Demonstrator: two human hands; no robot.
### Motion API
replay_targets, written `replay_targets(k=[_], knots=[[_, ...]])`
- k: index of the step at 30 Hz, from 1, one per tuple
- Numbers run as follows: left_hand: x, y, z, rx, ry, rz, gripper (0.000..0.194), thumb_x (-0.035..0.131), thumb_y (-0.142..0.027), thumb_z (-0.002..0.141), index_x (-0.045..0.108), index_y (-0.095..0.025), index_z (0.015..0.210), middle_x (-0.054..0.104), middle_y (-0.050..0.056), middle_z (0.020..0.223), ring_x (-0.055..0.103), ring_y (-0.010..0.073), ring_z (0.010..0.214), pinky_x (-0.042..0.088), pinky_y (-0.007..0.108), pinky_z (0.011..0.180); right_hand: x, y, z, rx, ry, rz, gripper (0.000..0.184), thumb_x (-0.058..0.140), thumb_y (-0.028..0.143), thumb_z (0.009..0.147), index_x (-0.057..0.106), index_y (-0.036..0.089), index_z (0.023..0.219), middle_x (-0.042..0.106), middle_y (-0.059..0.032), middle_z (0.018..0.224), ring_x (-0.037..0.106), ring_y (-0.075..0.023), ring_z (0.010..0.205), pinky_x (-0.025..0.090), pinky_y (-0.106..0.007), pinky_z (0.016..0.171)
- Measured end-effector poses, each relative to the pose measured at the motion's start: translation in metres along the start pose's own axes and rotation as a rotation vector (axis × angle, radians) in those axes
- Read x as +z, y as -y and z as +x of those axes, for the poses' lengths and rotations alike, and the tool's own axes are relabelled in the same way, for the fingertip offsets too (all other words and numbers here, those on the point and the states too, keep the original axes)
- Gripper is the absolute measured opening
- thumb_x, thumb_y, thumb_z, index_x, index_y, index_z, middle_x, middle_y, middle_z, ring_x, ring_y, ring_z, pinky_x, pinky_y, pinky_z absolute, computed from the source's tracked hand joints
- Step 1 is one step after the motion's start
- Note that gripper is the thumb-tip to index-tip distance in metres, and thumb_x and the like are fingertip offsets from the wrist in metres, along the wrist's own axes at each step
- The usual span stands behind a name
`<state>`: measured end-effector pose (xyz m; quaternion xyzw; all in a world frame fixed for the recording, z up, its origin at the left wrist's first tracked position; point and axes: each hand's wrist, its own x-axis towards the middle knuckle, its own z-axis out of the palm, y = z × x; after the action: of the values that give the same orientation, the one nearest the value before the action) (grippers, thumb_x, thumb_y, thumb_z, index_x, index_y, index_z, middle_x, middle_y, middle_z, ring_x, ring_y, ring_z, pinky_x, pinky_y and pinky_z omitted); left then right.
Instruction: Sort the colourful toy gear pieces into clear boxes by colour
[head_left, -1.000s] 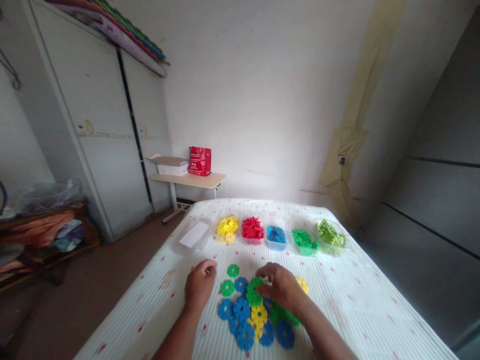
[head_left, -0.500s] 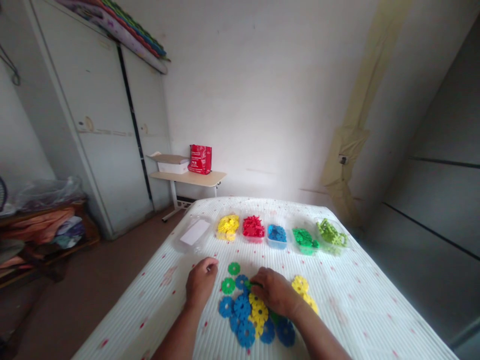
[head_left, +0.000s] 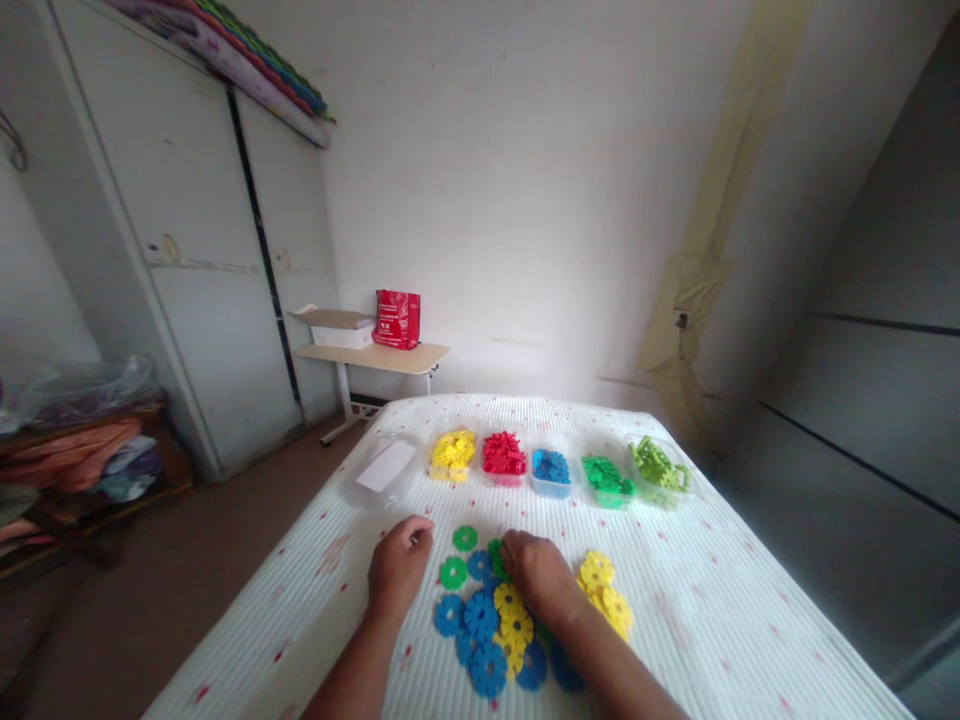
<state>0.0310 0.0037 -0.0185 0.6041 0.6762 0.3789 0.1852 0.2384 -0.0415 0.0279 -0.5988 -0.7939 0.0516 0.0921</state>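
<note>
Flat flower-shaped plastic discs lie in a cluster on the white dotted bedspread (head_left: 712, 620): blue discs (head_left: 481, 615), yellow discs (head_left: 513, 612) and green discs (head_left: 453, 573). My right hand (head_left: 536, 578) lies over the cluster's middle, and its fingertips pinch a dark green disc (head_left: 495, 557). To the right of that hand is a separate group of yellow discs (head_left: 604, 590). My left hand (head_left: 397, 570) rests on the bedspread left of the cluster. Its fingers are curled and I see nothing in it.
At the far side of the bed stands a row of clear tubs: yellow pieces (head_left: 452, 452), red (head_left: 503, 455), blue (head_left: 551, 467), green (head_left: 606, 475) and light green (head_left: 660, 465). A clear tub with white paper (head_left: 386, 468) is at the left. A small table (head_left: 375, 357) and a wardrobe (head_left: 210, 300) stand beyond.
My right hand has slid left across the cluster with the green disc, which uncovers the yellow discs on its right. My left hand has stayed in place.
</note>
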Motion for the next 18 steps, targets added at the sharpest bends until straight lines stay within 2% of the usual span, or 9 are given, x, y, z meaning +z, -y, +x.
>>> replay_targets(k=[6, 10, 13, 16, 18], knots=[[-0.003, -0.002, -0.001, -0.001, 0.009, -0.001, 0.019, 0.048, -0.021, 0.074, 0.066, -0.021, 0.079, 0.071, 0.0, 0.08, 0.063, 0.0138, 0.073, 0.042, 0.02, 0.066, -0.002, 0.007, -0.004, -0.033, -0.002, -0.047, 0.024, 0.036, 0.015, 0.087, 0.06, 0.014, 0.092, 0.068, -0.01, 0.09, 0.064, -0.0178, 0.079, 0.04, -0.022, 0.063], [-0.004, 0.0, -0.001, 0.001, 0.006, 0.006, 0.019, 0.049, -0.022, 0.074, 0.066, -0.021, 0.08, 0.071, 0.0, 0.08, 0.063, 0.0141, 0.073, 0.043, 0.02, 0.066, -0.005, 0.0, -0.008, -0.091, -0.018, 0.115, 0.016, 0.046, 0.014, 0.079, 0.061, 0.016, 0.084, 0.068, -0.0066, 0.085, 0.062, -0.0155, 0.078, 0.039, -0.02, 0.064], [-0.003, 0.001, 0.0, 0.005, 0.012, 0.003, 0.019, 0.048, -0.024, 0.075, 0.066, -0.022, 0.081, 0.071, -0.001, 0.08, 0.063, 0.0143, 0.074, 0.043, 0.02, 0.067, -0.016, -0.023, -0.013, -0.055, -0.094, 0.279, 0.013, 0.047, 0.016, 0.077, 0.06, 0.016, 0.076, 0.066, -0.0023, 0.076, 0.06, -0.0128, 0.07, 0.037, -0.019, 0.06], [-0.002, 0.001, 0.001, 0.009, 0.021, 0.015, 0.018, 0.048, -0.024, 0.075, 0.065, -0.022, 0.08, 0.071, -0.002, 0.08, 0.063, 0.014, 0.073, 0.043, 0.02, 0.067, -0.039, -0.06, -0.016, 0.12, -0.141, 0.378, 0.014, 0.046, 0.018, 0.075, 0.06, 0.017, 0.074, 0.062, 0.0015, 0.062, 0.057, -0.0101, 0.056, 0.035, -0.018, 0.051], [-0.002, 0.001, 0.001, 0.0, 0.029, 0.033, 0.018, 0.048, -0.024, 0.075, 0.065, -0.023, 0.08, 0.071, -0.002, 0.08, 0.063, 0.0138, 0.073, 0.042, 0.02, 0.065, -0.057, -0.086, -0.014, 0.265, -0.179, 0.31, 0.014, 0.047, 0.016, 0.073, 0.061, 0.017, 0.071, 0.06, 0.0017, 0.056, 0.056, -0.0103, 0.05, 0.035, -0.018, 0.049]])
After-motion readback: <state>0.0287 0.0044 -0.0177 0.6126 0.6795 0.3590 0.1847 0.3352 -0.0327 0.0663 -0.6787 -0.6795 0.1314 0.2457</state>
